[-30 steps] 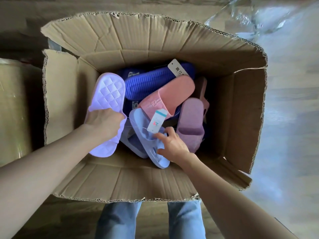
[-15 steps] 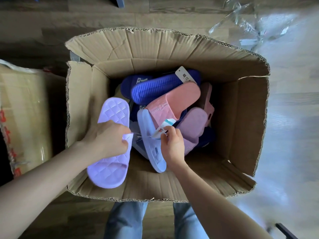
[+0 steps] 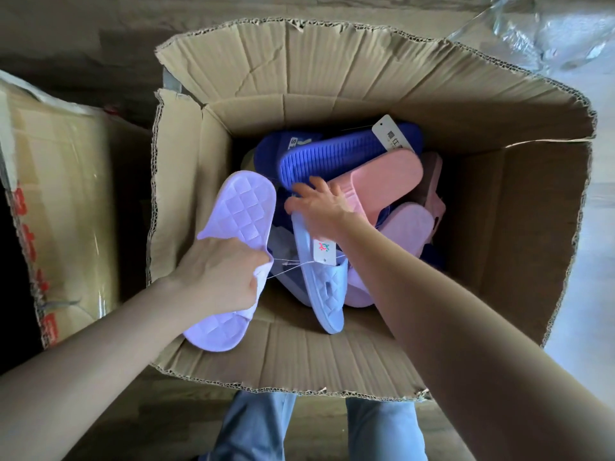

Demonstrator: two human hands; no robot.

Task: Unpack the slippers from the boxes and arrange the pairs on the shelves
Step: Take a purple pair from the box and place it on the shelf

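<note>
An open cardboard box on the floor holds several loose slippers. My left hand is shut on a lilac quilted slipper, held sole up over the box's left side. A thin thread runs from it to a pale blue quilted slipper carrying a white tag. My right hand lies with fingers spread over that slipper's far end, fingertips at a dark blue ribbed slipper. A salmon pink slipper and a mauve slipper lie to the right.
A second taped carton with red print stands close on the left. Crumpled clear plastic lies on the wooden floor at the top right. My legs in jeans are at the box's near flap. A white label sits on the dark blue slipper.
My right hand let go of the white tag and slid forward to the far end of the pale blue slipper. My left hand still holds the lilac slipper, raised slightly.
</note>
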